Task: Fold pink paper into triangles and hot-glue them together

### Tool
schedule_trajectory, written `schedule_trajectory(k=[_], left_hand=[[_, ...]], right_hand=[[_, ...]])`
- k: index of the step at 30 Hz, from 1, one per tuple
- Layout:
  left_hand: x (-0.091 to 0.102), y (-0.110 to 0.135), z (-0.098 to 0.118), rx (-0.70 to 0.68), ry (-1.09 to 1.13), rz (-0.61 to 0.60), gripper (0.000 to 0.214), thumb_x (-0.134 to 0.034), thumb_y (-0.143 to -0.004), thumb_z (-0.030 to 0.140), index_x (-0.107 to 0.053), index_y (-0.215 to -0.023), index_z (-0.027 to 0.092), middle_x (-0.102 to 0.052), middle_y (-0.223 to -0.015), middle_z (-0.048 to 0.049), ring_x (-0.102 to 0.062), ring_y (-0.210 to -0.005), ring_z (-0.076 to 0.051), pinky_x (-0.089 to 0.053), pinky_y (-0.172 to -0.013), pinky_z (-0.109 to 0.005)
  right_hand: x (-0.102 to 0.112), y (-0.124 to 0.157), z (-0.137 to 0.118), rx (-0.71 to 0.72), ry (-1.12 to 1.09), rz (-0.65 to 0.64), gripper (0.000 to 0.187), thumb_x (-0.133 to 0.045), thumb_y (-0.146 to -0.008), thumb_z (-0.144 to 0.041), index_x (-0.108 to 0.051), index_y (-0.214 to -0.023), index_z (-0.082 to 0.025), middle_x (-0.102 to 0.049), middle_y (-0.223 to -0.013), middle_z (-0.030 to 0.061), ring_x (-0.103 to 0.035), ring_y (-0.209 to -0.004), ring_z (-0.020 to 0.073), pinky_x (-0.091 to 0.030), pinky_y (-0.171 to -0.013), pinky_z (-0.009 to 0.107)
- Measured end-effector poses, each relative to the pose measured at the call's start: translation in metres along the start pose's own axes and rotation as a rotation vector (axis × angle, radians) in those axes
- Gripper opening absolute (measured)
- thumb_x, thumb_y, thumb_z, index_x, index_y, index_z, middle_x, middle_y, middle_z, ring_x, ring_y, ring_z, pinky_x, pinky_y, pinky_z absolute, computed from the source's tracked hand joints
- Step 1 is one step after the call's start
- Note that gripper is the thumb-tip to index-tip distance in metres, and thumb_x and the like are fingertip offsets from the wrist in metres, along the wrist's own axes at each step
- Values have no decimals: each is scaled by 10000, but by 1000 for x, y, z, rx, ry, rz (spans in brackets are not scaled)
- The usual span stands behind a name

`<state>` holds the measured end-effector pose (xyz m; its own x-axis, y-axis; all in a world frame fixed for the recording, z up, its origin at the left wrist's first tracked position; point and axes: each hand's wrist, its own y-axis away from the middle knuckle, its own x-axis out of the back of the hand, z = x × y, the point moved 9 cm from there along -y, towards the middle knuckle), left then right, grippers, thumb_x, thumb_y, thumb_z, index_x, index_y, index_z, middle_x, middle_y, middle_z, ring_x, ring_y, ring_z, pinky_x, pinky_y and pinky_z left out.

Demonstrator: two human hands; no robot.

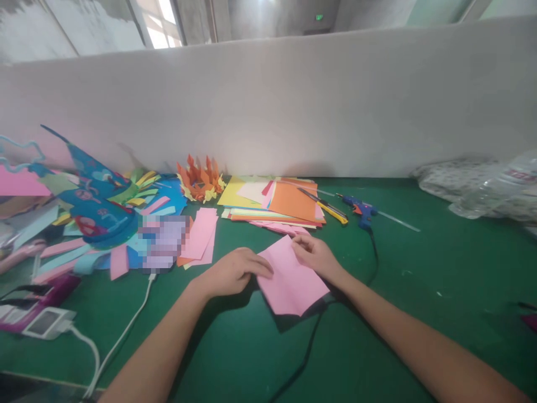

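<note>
Near the frame's centre, the left hand [239,272] pinches the pink paper [291,282] by its left edge, the right hand [315,257] by its upper right edge; light, even pressure should keep it from buckling. Its long axis appears to slant from upper left to lower right, near end pointing lower right, though blur leaves this unsure.

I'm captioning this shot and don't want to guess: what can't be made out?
Head view:
Underside of the pink paper sheet: turned away from camera
Part of the thin black cable: behind the right forearm
Lettering on the clear plastic bottle: blurred
Magenta object: cut off by picture's right edge
Lavender rectangle: pixelated
</note>
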<state>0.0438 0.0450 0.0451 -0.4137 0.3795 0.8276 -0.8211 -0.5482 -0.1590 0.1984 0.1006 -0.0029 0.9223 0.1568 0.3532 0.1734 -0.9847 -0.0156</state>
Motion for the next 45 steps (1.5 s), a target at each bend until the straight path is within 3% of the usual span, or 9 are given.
schedule_trajectory(k=[3, 5, 11, 14, 22, 26, 30, 37, 45], left_hand=[[-4, 1, -5, 27, 41, -43, 475, -373, -686, -42, -721, -797, 260, -685, -1077, 9, -617, -966, -176, -444, -879, -329], [-4, 1, -7, 47, 71, -41, 436, -389, -698, -30, -720, -751, 250, -694, -1052, 2, -621, -964, -179, -451, -860, -320], [-4, -3, 1, 76, -1, 40, 197, -584, -811, 278, -680, -982, 256, -660, -1056, -43, -586, -986, -214, -385, -927, -356], [-8, -4, 1, 117, -38, 34, 367, -672, -741, 434, -636, -1073, 283, -597, -1089, -53, -540, -1001, -235, -394, -890, -358], [-15, 0, 0, 139, -56, -32, 471, -648, -763, 420, -542, -1211, 316, -487, -1307, -57, -412, -1204, -279, -318, -1002, -441], [-14, 5, -9, 171, -62, -52, 504, -617, -797, 381, -475, -1277, 316, -414, -1407, -60, -357, -1297, -267, -227, -1076, -487], [-15, 8, -13, 186, -88, -41, 502, -599, -814, 386, -451, -1286, 301, -389, -1426, -71, -322, -1332, -244, -123, -1120, -506], [-19, 4, -16, 229, -187, 35, 546, -593, -799, 487, -441, -1238, 201, -444, -1329, -140, -408, -1246, -300, -325, -1029, -494], [-25, 7, -25, 260, -201, 31, 618, -554, -804, 542, -391, -1259, 156, -398, -1366, -191, -316, -1323, -321, -297, -1054, -515]], right_hand=[[0, 1, -3, 36, 75, 27, 177, -521, -725, -359, -530, -679, -188, -478, -533, -36, -438, -481, 109, -348, -461, 225], [0, 3, -7, 64, 115, 37, 160, -512, -727, -340, -538, -674, -192, -490, -523, -33, -445, -473, 113, -347, -461, 229], [-1, 6, -17, 120, 238, 50, 147, -525, -724, -337, -549, -676, -200, -520, -559, -23, -461, -503, 119, -364, -492, 238], [1, 4, -14, 96, 318, 35, 163, -549, -717, -363, -530, -683, -204, -483, -535, -42, -435, -481, 110, -336, -476, 231], [2, 3, -12, 130, 465, 18, 230, -573, -697, -294, -569, -910, -208, -592, -693, -18, -510, -566, 132, -358, -527, 247], [-2, 6, -21, 198, 464, 16, 141, -545, -727, -242, -575, -859, -203, -595, -730, -2, -500, -588, 135, -371, -554, 260], [-12, 11, -34, 326, 479, -38, 71, -517, -775, -195, -588, -778, -202, -596, -715, 11, -507, -621, 148, -381, -573, 271], [-33, 26, -50, 664, 598, -86, 175, -465, -898, -205, -637, -930, -194, -642, -914, 83, -558, -881, 207, -440, -772, 350], [-51, 43, -64, 889, 746, -120, 240, -421, -933, -200, -654, -898, -152, -653, -922, 91, -549, -835, 196, -457, -759, 345]])
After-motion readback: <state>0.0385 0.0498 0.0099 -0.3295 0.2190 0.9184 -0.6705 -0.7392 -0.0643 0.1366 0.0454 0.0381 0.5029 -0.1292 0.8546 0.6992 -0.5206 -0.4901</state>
